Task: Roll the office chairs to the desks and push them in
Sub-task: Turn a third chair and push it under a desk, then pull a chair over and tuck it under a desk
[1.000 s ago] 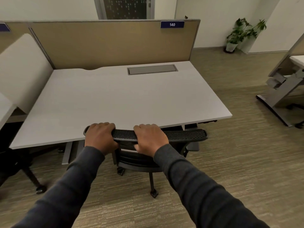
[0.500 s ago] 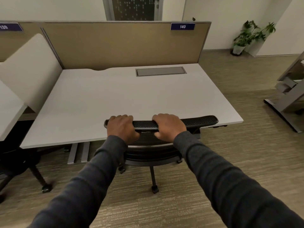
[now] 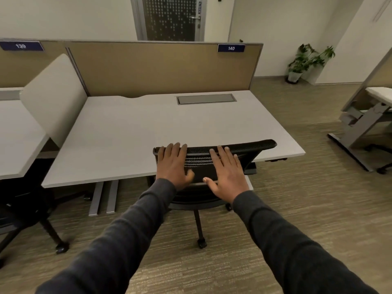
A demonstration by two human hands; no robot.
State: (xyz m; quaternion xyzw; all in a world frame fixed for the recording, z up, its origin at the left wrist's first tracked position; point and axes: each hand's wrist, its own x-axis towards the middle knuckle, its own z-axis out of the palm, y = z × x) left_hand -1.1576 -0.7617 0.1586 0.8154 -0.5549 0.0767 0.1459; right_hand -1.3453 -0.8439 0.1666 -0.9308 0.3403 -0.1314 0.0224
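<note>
**Both palms lying flat on the chair back at desk 140**

I am seeing my left hand (image 3: 172,165) spreading wide, fingers straight, lying flat against the black mesh backrest (image 3: 214,160) with its fingertips reaching the top rail. My right hand (image 3: 227,170) is lying the same way just beside it, fingers splayed and gripping nothing, thumb pointing inward toward the left thumb. Both dark grey sleeves (image 3: 131,230) are stretching straight out from me.

Under my hands the office chair (image 3: 198,200) is sitting tucked at the near edge of the pale desk (image 3: 137,132), its backrest top overlapping the desktop edge and its seat mostly hidden beneath. One caster (image 3: 202,242) is showing below my wrists on the carpet (image 3: 297,209).

Beyond my fingertips a tan divider panel (image 3: 161,68) is standing along the desk's far edge, carrying a blue tag reading 140 (image 3: 231,48). Far off to my right a potted plant (image 3: 305,60) is standing by the wall. To my left another dark chair (image 3: 27,211) is standing under the neighbouring desk.
</note>
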